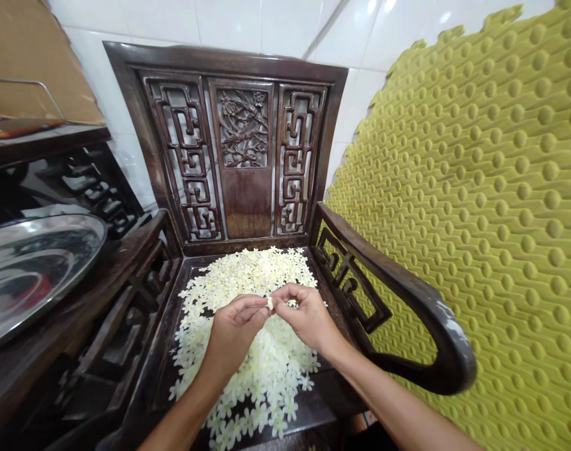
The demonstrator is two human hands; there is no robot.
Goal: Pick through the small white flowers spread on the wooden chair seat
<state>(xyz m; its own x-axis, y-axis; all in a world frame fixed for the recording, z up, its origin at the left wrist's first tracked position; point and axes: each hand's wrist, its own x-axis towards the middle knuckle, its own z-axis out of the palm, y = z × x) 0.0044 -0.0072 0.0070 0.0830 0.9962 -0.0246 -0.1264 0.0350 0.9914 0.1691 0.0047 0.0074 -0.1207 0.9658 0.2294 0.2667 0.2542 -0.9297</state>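
My left hand [238, 326] and my right hand [304, 313] meet over the seat of a dark carved wooden chair [247, 203], fingertips nearly touching. A small white flower [269, 303] sits between them, pinched by the right thumb and forefinger. The left fingers are closed around a thin, needle-like piece pointing towards the flower; most of it is hidden by the fingers. Beneath both hands, loose white five-petalled flowers [261, 269] with pale yellow tints cover much of the seat, heaped at the back and spread towards the front edge.
Armrests flank the seat, the right one [407, 294] curving forward. At left, a large round metal tray [85, 250] rests beside the chair. A yellow bumpy foam mat [496, 188] stands along the right side. White wall tiles [229, 22] are behind the chair.
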